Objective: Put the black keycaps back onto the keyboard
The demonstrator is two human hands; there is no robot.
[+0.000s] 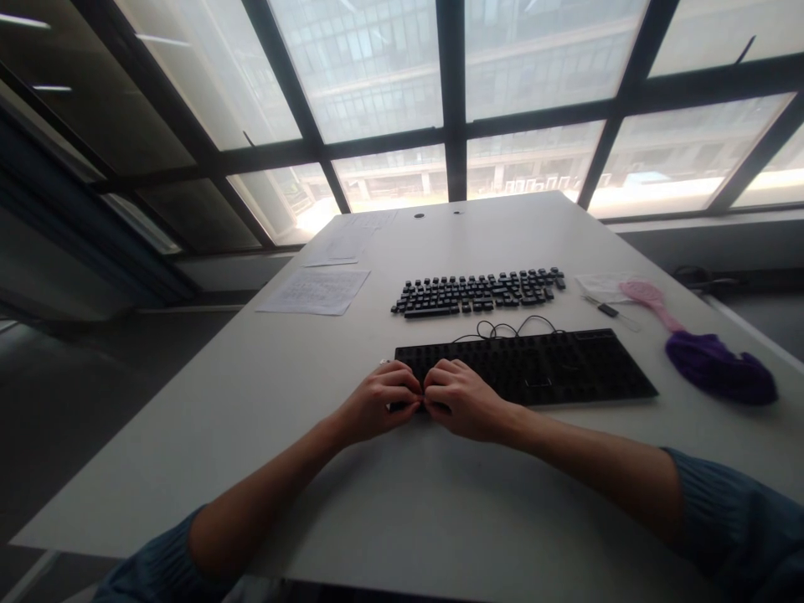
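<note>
A black keyboard (565,368) lies flat on the white table, its keycaps apparently off over much of its surface. My left hand (383,398) is at its left end, fingers curled and the fingertips pressed together. Close beside it, my right hand (461,398) is curled the same way, and the two hands' fingertips meet over the keyboard's lower left corner. What the fingers hold, if anything, is hidden. Behind the keyboard, loose black keycaps (477,293) lie in rows on the table. A thin black cable (502,329) loops between keyboard and keycaps.
On the right lie a pink-handled brush (646,297), a purple cloth (719,368), a clear plastic bag (596,283) and a small wire tool (607,310). Printed paper sheets (314,293) rest at the left. Small dark items (419,216) sit near the table's far edge, before the windows.
</note>
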